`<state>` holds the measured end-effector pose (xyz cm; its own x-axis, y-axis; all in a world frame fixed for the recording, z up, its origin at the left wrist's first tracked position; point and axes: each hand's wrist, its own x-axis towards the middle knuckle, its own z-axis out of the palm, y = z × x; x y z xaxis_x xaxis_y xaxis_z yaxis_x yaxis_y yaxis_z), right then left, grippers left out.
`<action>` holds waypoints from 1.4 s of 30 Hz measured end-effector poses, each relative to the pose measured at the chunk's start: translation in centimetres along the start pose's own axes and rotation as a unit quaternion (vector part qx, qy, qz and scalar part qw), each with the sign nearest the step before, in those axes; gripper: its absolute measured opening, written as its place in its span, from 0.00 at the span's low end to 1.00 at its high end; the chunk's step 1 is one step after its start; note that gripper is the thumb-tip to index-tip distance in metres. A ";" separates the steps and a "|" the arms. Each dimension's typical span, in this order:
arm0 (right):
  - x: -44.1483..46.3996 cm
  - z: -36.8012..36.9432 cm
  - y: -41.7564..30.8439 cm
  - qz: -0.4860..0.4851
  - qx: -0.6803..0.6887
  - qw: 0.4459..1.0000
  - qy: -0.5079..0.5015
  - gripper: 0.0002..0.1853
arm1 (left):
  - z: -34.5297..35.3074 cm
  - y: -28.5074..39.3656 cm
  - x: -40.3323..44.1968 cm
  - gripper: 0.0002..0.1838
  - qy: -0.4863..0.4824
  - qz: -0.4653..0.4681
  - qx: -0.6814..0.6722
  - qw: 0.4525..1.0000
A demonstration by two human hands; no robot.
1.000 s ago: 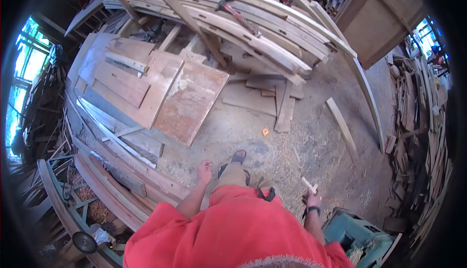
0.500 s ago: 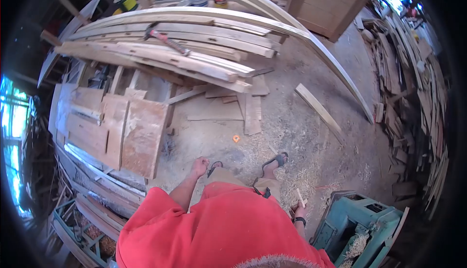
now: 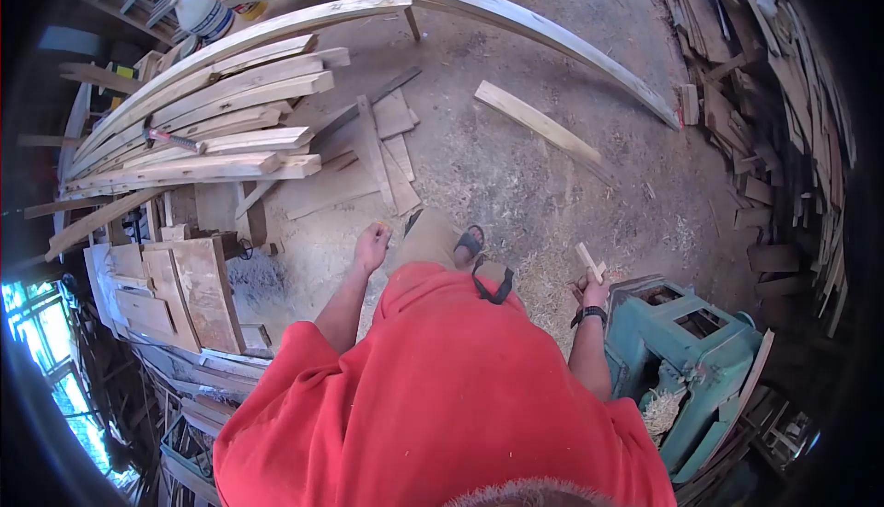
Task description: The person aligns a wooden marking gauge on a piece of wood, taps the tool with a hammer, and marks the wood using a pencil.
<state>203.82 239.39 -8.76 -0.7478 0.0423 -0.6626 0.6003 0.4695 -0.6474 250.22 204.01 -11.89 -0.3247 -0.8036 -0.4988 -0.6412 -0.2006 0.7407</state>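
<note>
My right hand [image 3: 593,293], with a black watch on its wrist, is closed around a short piece of wood [image 3: 587,258] that sticks up past the fingers. It is beside the green machine [image 3: 686,323], which has wood shavings in its side opening. My left hand [image 3: 372,247] hangs in front of my left thigh, fingers loosely curled, with nothing visible in it. Just past its fingertips a small bit of orange tape measure [image 3: 383,224] shows, mostly hidden by the hand.
Long planks [image 3: 230,111] lie stacked at the left with a hammer [image 3: 175,140] on them. A long board [image 3: 516,23] slants across the back to the floor. One plank [image 3: 543,129] lies ahead. Wood scraps [image 3: 737,129] line the right wall. Shavings cover the floor near my sandal [image 3: 471,242].
My view has moved forward and turned, so planks and floor boards appear further left and nearer. My feet have stepped. The right hand still holds the wood, now beside the machine's far end.
</note>
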 end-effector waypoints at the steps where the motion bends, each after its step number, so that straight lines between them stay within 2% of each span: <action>1: 0.9 0.0 -1.0 0.002 -0.002 1.000 0.000 0.33 | 1.0 1.4 1.7 0.11 -0.010 0.025 -0.014 1.000; 2: 1.6 0.1 -1.9 0.005 0.005 1.000 -0.007 0.34 | 2.1 2.7 3.3 0.11 -0.010 0.020 -0.013 1.000; 4: 3.9 0.8 -2.8 0.008 0.009 1.000 -0.015 0.34 | 4.0 5.3 6.2 0.10 -0.029 0.016 -0.102 0.994; 8: 7.4 1.7 -2.9 0.040 -0.005 0.999 -0.029 0.36 | 7.1 8.7 12.4 0.08 -0.023 0.043 -0.117 0.992; 10: 5.8 3.7 -6.1 0.077 0.026 0.997 0.006 0.35 | 8.3 11.6 15.2 0.09 -0.043 0.020 -0.126 0.991; 12: 6.7 4.2 -7.7 0.053 -0.059 0.997 0.009 0.32 | 9.0 14.6 17.8 0.10 -0.002 0.085 -0.058 0.995; 14: 11.9 3.5 -7.4 0.062 -0.053 0.996 -0.027 0.30 | 9.1 17.7 20.8 0.11 -0.026 0.072 -0.090 0.993; 15: 14.5 4.0 -8.0 0.061 -0.053 0.996 -0.046 0.29 | 8.9 19.6 22.9 0.11 -0.002 0.070 -0.097 0.993; 18: 16.3 6.9 -13.9 0.065 -0.124 0.990 -0.024 0.28 | 8.9 23.8 25.9 0.09 0.015 0.084 -0.152 0.985; 21: 16.8 11.5 -23.0 0.079 -0.095 0.987 -0.098 0.27 | 7.8 26.9 28.8 0.08 0.052 0.075 -0.199 0.976; 23: 15.4 15.9 -28.9 0.025 -0.079 0.995 -0.056 0.27 | 7.5 27.4 29.9 0.08 0.058 0.022 -0.184 0.981; 24: 17.0 17.1 -30.9 0.018 -0.113 0.989 -0.090 0.30 | 7.2 27.2 30.2 0.08 0.070 0.013 -0.189 0.979; 26: 18.4 20.4 -35.0 -0.008 -0.128 0.984 -0.122 0.32 | 7.8 25.6 30.2 0.08 0.151 0.054 -0.160 0.974; 30: 21.7 27.6 -42.4 -0.075 -0.111 0.974 -0.184 0.34 | 9.6 20.9 29.1 0.06 0.233 -0.043 -0.186 0.954; 32: 23.2 29.6 -46.3 -0.090 -0.131 0.965 -0.206 0.34 | 10.3 20.0 26.9 0.07 0.223 -0.153 -0.209 0.940; 34: 24.5 33.7 -50.0 -0.109 -0.157 0.947 -0.259 0.34 | 15.3 14.9 25.5 0.08 0.262 -0.153 -0.241 0.922; 35: 25.6 35.5 -51.2 -0.120 -0.169 0.941 -0.268 0.35 | 15.9 14.5 24.2 0.09 0.283 -0.169 -0.191 0.925; 36: 26.2 37.0 -52.2 -0.123 -0.183 0.934 -0.280 0.35 | 16.4 14.5 22.8 0.10 0.302 -0.187 -0.142 0.924; 37: 26.6 38.3 -53.5 -0.129 -0.197 0.929 -0.286 0.34 | 17.1 16.8 21.7 0.11 0.287 -0.235 -0.027 0.928; 38: 26.4 39.9 -54.6 -0.131 -0.205 0.919 -0.309 0.34 | 17.3 18.8 20.7 0.11 0.308 -0.247 -0.030 0.918; 40: 26.2 42.7 -56.5 -0.153 -0.203 0.916 -0.311 0.33 | 18.1 22.3 19.6 0.14 0.293 -0.283 -0.078 0.910; 42: 25.8 45.7 -57.6 -0.159 -0.206 0.904 -0.340 0.33 | 19.3 24.6 19.2 0.14 0.309 -0.297 -0.066 0.901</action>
<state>162.96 173.15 -5.75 -0.4331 -0.6383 -0.6364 0.1235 0.6574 -0.7434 214.85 194.45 -11.95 0.5235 -0.6825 -0.5100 -0.4722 -0.7306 0.4931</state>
